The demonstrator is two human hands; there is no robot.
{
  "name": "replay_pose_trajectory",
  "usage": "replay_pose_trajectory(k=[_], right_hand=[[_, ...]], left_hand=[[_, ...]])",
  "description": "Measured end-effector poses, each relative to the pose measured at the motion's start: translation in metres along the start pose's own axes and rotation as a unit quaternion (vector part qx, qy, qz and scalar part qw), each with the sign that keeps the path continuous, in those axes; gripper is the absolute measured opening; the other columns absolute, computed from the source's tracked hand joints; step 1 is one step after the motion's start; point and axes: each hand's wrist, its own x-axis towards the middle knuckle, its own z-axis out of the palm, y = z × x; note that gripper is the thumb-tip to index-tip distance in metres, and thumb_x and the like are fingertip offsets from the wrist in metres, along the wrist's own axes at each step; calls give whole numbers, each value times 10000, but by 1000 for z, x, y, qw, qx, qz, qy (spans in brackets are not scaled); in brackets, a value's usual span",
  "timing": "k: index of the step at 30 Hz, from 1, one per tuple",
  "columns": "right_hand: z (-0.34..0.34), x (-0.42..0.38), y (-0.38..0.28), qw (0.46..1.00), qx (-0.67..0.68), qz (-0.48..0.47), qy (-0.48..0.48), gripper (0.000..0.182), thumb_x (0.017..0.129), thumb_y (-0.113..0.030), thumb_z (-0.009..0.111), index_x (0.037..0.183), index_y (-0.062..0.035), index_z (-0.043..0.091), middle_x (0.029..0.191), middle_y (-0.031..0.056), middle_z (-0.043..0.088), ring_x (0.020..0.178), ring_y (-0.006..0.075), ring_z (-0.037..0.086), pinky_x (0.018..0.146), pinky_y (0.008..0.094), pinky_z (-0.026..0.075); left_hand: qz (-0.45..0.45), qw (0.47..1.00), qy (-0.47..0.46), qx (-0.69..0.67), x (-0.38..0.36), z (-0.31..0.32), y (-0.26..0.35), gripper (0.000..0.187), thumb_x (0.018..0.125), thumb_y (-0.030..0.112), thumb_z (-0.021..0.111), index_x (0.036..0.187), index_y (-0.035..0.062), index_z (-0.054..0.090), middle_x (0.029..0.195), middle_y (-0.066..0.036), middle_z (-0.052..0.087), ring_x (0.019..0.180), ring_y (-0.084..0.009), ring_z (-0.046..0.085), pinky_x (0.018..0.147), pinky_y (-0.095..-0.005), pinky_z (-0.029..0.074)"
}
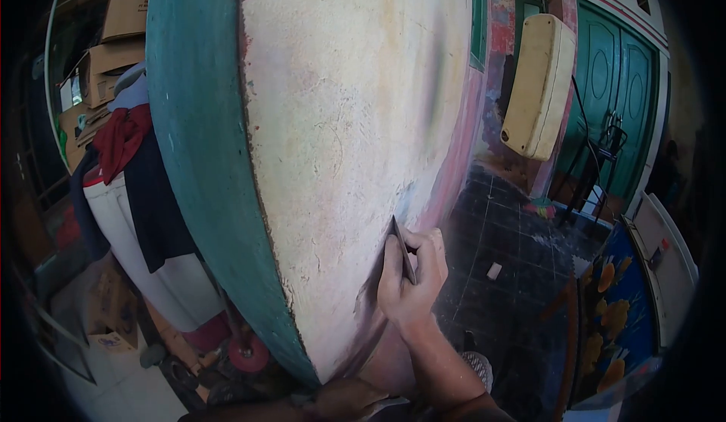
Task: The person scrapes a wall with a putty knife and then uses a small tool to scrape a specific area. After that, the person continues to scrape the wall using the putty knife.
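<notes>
My right hand (414,274) is closed around a thin, dark, flat scraper blade (402,246), pinched between thumb and fingers. Its upper tip touches or nearly meets the wall (333,134), whose off-white paint is rough and patchy. Around the blade, the surface shows bluish and pink stains. Low in the view, my left hand (352,398) is beneath the wall's lower part; its fingers are mostly in shadow.
A teal door frame (200,150) borders the wall on the left, beside hanging clothes (155,187) and cardboard boxes (113,66). Right, a cream box-shaped unit (538,85) is near teal doors (605,74). A small pale block (494,271) lies on dark tiles (484,233).
</notes>
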Motion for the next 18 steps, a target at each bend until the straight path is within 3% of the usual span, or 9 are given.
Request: replay_pose_trajectory(k=[3, 7, 13, 16, 18], right_hand=[[-9, -5, -11, 998, 14, -66, -20, 216, 913, 111, 767, 1116, 48, 727, 904, 175, 660, 717, 294, 629, 624, 387, 488], [-3, 5, -3, 1000, -2, -14, 7, 241, 921, 97, 777, 1148, 43, 718, 915, 178, 655, 720, 312, 646, 642, 403, 503], [-13, 1, -18, 999, -7, -33, -32, 248, 901, 123, 779, 1130, 48, 721, 908, 184, 679, 750, 324, 666, 674, 391, 524], [-8, 7, -6, 995, -11, -95, -6, 185, 920, 143, 750, 1081, 60, 713, 892, 180, 647, 747, 268, 616, 683, 362, 481], [-4, 6, -3, 997, -3, -82, -1, 189, 918, 145, 751, 1085, 61, 717, 894, 179, 652, 744, 272, 616, 684, 368, 483]], left_hand=[[-3, 1000, -2, 0, 0, 0, 0, 408, 1096, 360, 529, 1294, 81, 752, 1193, -214, 794, 1073, -438, 761, 935, -543, 600], [-5, 1000, -2, 1, -1, 3, -1, 410, 1096, 362, 527, 1294, 81, 752, 1198, -213, 794, 1077, -438, 761, 937, -542, 600], [-5, 1000, -4, -3, -1, 0, 0, 413, 1097, 365, 523, 1293, 82, 752, 1205, -212, 794, 1083, -438, 761, 941, -540, 599], [-6, 1000, -6, -1, -2, 2, 0, 415, 1097, 366, 521, 1293, 83, 752, 1208, -212, 795, 1086, -437, 761, 942, -540, 599], [-6, 1000, -9, -2, -2, 2, 1, 416, 1097, 367, 520, 1292, 83, 752, 1211, -211, 795, 1088, -437, 761, 943, -539, 599]])
